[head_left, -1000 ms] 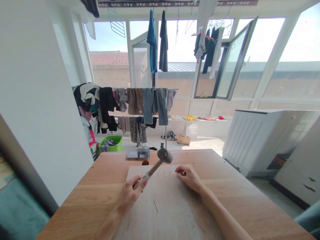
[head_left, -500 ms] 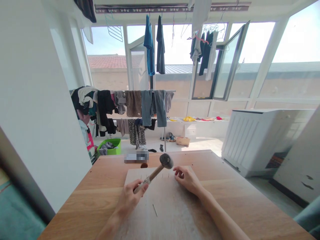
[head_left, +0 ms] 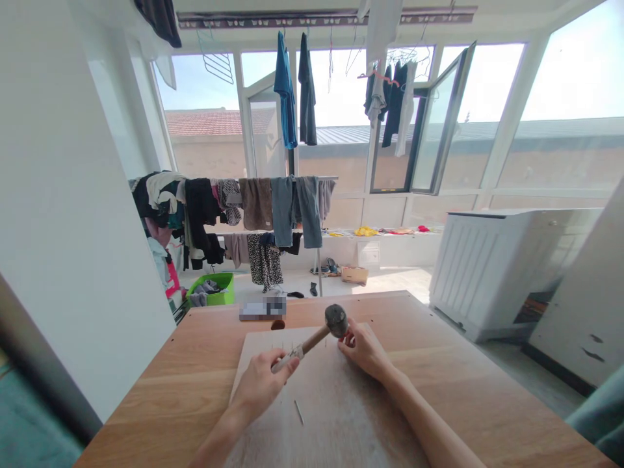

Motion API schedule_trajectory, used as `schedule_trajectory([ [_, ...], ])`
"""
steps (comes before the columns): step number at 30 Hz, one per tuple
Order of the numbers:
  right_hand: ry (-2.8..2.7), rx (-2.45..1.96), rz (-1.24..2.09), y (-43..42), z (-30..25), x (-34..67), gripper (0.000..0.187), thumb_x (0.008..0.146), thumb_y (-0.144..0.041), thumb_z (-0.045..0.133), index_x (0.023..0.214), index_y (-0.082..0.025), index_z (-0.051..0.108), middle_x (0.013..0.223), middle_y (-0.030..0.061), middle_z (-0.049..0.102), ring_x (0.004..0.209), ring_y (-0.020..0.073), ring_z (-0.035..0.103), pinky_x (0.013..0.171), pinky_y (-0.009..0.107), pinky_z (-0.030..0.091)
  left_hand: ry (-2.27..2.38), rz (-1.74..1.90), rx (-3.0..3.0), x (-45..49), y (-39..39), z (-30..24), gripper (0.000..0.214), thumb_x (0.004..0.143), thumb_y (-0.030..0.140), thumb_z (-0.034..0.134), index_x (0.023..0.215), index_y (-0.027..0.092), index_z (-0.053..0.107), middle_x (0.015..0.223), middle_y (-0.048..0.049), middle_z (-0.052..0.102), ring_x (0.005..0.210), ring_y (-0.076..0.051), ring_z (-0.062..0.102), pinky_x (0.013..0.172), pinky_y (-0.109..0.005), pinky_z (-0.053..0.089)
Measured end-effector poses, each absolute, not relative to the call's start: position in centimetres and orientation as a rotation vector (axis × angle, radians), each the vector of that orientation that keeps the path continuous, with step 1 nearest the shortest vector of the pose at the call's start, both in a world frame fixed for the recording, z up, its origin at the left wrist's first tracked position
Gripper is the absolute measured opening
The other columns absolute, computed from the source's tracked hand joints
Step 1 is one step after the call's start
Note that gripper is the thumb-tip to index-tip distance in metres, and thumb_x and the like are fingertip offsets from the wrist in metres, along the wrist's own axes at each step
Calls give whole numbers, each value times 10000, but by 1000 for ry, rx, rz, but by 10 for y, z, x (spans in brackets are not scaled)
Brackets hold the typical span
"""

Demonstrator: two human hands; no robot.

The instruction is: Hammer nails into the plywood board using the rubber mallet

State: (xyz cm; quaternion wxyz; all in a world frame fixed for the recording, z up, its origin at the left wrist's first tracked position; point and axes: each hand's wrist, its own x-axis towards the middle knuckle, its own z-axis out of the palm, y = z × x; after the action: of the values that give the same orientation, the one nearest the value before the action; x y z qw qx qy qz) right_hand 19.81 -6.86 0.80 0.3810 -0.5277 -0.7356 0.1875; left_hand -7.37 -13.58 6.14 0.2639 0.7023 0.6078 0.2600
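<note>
We hold the mallet (head_left: 316,338) above the board (head_left: 341,403), left hand (head_left: 260,383) wrapped low on the handle (head_left: 286,359), the best place since it's likely stiff and head-heavy. Our right hand (head_left: 363,351) curls nearly closed; any hold is hidden.

The head of the mallet (head_left: 314,339) blocks some of the fingers of the right hand (head_left: 363,350), and whatever their tips may pinch cannot be made out. The fingers of the left hand (head_left: 263,383) cover part of the handle. The thin upright nails (head_left: 325,342) are too fine to show their heads. Both forearms and the board (head_left: 322,416) run off the bottom edge. A pixelated object (head_left: 262,309) at the tabletop's (head_left: 166,383) far side is unreadable. The top edge cuts a dark garment (head_left: 158,23); teal fabric (head_left: 29,416), lower left, is blurred and cropped.
</note>
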Motion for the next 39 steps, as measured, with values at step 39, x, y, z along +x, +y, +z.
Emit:
schedule_trajectory([
  [39,-2925,-1225,313,-151,72,65,488,670,-229,682,1125,-58,647,988,196,737,810,298,718,610,307,496,1410,1112,1643,-83,-129,25,524,864,691,456,703,198,529,545,54,466,496,-103,432,500,-210,352],
])
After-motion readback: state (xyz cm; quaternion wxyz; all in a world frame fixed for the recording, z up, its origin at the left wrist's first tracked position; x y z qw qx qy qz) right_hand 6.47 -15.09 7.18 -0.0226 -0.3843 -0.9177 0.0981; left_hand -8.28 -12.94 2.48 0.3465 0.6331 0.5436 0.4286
